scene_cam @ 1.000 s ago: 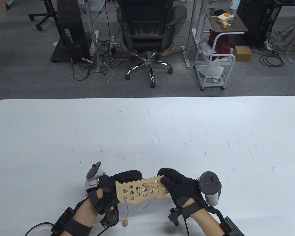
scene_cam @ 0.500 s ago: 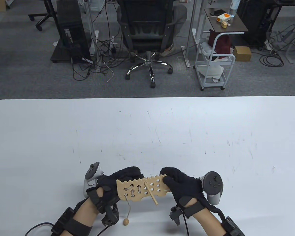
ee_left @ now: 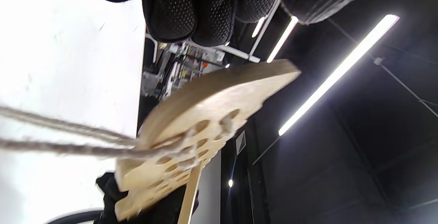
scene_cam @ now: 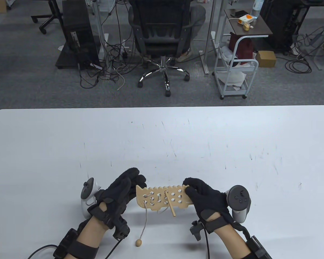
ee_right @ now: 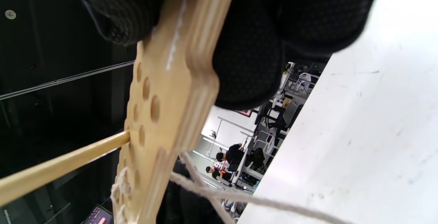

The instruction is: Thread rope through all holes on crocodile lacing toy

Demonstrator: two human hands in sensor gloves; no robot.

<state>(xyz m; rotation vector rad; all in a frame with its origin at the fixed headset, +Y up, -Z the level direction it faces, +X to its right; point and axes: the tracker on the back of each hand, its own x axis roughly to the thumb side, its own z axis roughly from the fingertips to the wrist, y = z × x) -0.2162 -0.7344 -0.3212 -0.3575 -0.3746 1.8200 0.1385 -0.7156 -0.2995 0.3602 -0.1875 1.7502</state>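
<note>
Croc board (scene_cam: 164, 198) is held above the table (scene_cam: 232, 151) near my edge, my right hand (scene_cam: 205, 197) pinching its right end, thumb and fingers clamped either side (clear in R wrist view). Wooden needle (scene_cam: 169, 203) pokes through a mid hole, tip pointing back toward me, rope (scene_cam: 144, 224) trailing under w/ the bead (scene_cam: 138, 243) resting on the table. Change since half a sec ago: my left hand (scene_cam: 118, 193) has let go of the board's left end; fingers now straightish, spread, holding nothing, just left of the board. Needle stands steeper too. My read: L hand is freed to grab the needle and pull it thru. Left cols laced, right cols open, so roughly halfway.
</note>
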